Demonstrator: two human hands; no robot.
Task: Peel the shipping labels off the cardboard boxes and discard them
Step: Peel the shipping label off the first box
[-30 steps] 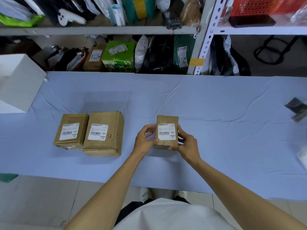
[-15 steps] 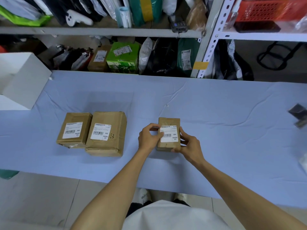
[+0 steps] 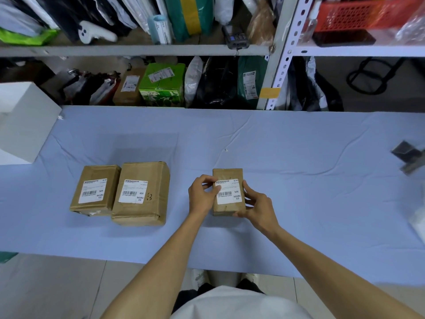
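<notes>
Pinching upper-left corner of label (image 3: 228, 192) with left hand (image 3: 202, 196) thumb and forefinger; gripped right edge of small box (image 3: 227, 174) in curled right hand (image 3: 258, 209). Found small box right of larger box (image 3: 147, 176), long axis parallel to it.

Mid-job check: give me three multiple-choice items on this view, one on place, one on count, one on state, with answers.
1. Where is the small box relative to the left box and middle box?
A) left of them
B) between them
C) right of them
2. How many brown boxes lie on the blue cloth?
A) three
B) two
C) five
3. The small box's label is:
A) fully off
B) mostly stuck on
C) crumpled on the cloth
Answers: C, it sits right of both; A, three show; B, the left hand pinches only its upper-left corner while the right hand steadies the box.
</notes>
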